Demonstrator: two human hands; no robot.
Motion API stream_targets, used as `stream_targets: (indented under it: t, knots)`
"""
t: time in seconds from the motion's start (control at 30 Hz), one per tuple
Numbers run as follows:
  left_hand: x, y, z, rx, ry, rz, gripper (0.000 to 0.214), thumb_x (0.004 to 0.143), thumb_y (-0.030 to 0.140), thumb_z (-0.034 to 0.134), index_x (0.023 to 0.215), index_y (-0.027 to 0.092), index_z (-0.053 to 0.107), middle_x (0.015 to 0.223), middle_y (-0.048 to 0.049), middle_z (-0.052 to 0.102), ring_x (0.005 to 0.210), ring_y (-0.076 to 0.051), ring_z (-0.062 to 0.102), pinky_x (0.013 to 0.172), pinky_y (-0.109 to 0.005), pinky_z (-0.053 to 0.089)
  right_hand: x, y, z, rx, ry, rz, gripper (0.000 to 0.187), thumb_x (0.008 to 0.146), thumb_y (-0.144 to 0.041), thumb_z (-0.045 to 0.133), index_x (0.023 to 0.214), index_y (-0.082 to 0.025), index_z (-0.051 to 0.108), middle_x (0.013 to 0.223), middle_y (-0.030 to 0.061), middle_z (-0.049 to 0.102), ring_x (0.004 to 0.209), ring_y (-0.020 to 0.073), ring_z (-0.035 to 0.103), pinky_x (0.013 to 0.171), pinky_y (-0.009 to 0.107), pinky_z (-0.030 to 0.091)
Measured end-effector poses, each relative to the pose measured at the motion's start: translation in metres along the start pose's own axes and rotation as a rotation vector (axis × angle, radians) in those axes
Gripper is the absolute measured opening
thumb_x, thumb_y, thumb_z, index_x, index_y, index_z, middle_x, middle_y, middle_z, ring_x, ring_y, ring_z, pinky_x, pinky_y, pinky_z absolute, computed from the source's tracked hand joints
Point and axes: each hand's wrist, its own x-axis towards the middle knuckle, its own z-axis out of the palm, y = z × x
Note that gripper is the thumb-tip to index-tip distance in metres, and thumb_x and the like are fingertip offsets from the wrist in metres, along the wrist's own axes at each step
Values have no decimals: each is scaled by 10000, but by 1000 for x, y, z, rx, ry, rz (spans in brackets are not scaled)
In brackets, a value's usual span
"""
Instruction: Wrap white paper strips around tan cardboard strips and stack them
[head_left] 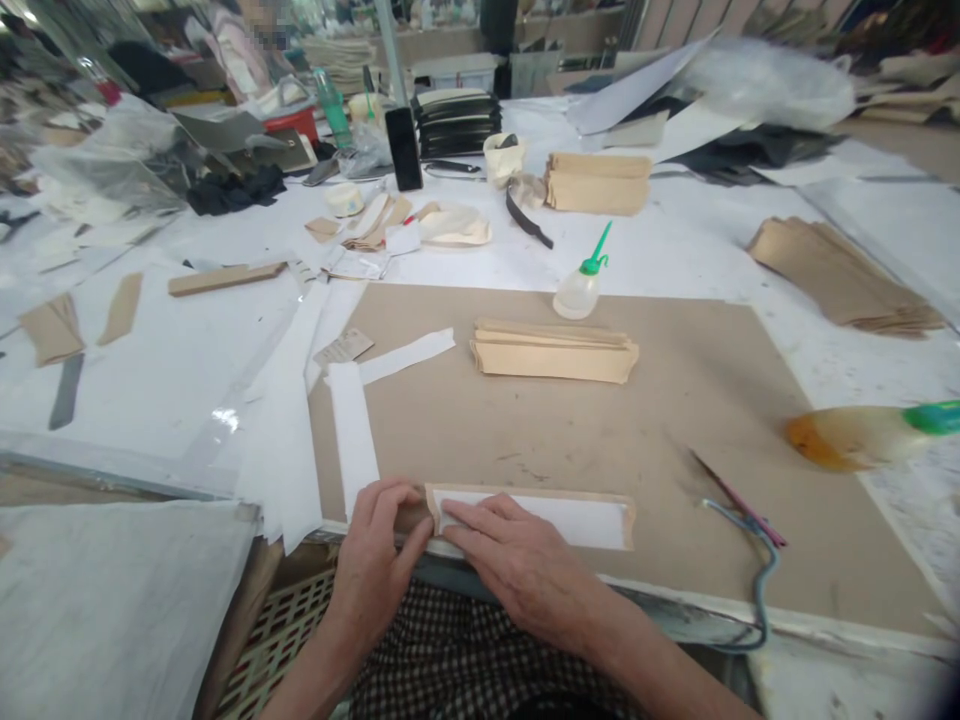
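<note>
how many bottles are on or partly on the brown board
2. A small bottle stands near the back edge of the brown board, behind a pile of tan pieces; a larger bottle lies across the board's right edge. None there looks hidden.

The paper in front of me, at the lower middle of the frame, is white (581,520), edged by a light tan strip (628,528). The board (675,430) beneath is plain grey-brown. My clothing (442,650) at the bottom is checked dark and pale. The centre stack (555,360) is tan; the small bottle (576,295) above is cloudy white, green-spouted. At far right, the bottle (855,437) is amber and milky, green-capped. The upper-left tub (292,123) seems red, though blurred.
</note>
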Motion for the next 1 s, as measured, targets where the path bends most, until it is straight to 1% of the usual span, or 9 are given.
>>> stream_targets:
  t: [0.07,0.13,0.3,0.4,0.47,0.63,0.73,0.87,1.0]
  knots:
    - [-1,2,-2,11,-4,21,11,935,221,608,936,222,597,1119,-69,600,1095,-241,567,941,-403,498,1,3,-3,-5,-24,-26,373,995,-86,458,1338,-158,587,1430,96,569,1127,222,520,1000,378,515]
    - [-4,3,-4,23,-19,60,53,948,219,603,899,230,622,1097,-55,604,1082,-232,560,934,-385,489,3,6,-4,-20,-46,-51,362,987,-88,470,1320,-160,593,1417,98,579,1091,218,524,960,362,525]
    - [-13,-2,-5,37,-21,157,139,956,182,603,1049,248,682,1086,-45,613,1042,-205,561,904,-346,496,8,9,-8,-45,-103,-93,243,966,-92,517,1165,-170,632,1360,73,610,993,206,531,920,348,513]
    - [-17,-6,-4,53,-22,209,213,951,150,602,1121,247,685,1097,-50,616,1046,-201,564,905,-341,502,12,10,-10,-72,-127,-129,204,972,-110,528,1144,-164,625,1302,73,634,934,210,525,905,358,505]
    - [-18,-7,-4,71,-26,240,256,952,136,593,1162,253,679,1100,-52,622,1042,-202,568,902,-345,506,13,11,-10,-79,-134,-142,203,975,-113,527,1149,-160,621,1304,76,631,926,211,524,911,362,500]
    - [-18,-8,-8,128,-50,309,339,962,119,560,1254,273,639,1107,-57,632,1054,-211,564,923,-359,500,9,11,-11,-56,-120,-106,271,916,-75,572,1165,-169,625,1391,78,586,992,213,525,934,351,512]
    - [-16,-7,-11,164,-99,328,330,967,113,546,1256,245,633,1120,-67,629,1070,-212,554,941,-350,490,5,10,-10,-59,-120,-83,302,891,-72,584,1170,-175,634,1441,81,555,1053,226,523,942,359,522]
    - [-11,-5,-16,270,-190,372,330,972,119,521,1270,221,619,1115,-80,629,1038,-226,551,919,-361,488,2,10,-9,-68,-131,-69,333,904,-81,566,1215,-178,632,1489,82,516,1096,239,531,966,384,526]
    - [-9,-3,-20,435,-263,507,395,947,92,469,1314,170,592,1160,-115,635,1073,-281,542,945,-429,470,0,11,-5,-43,-117,-69,339,926,-84,537,1245,-154,627,1513,99,492,1174,258,520,1020,424,509]
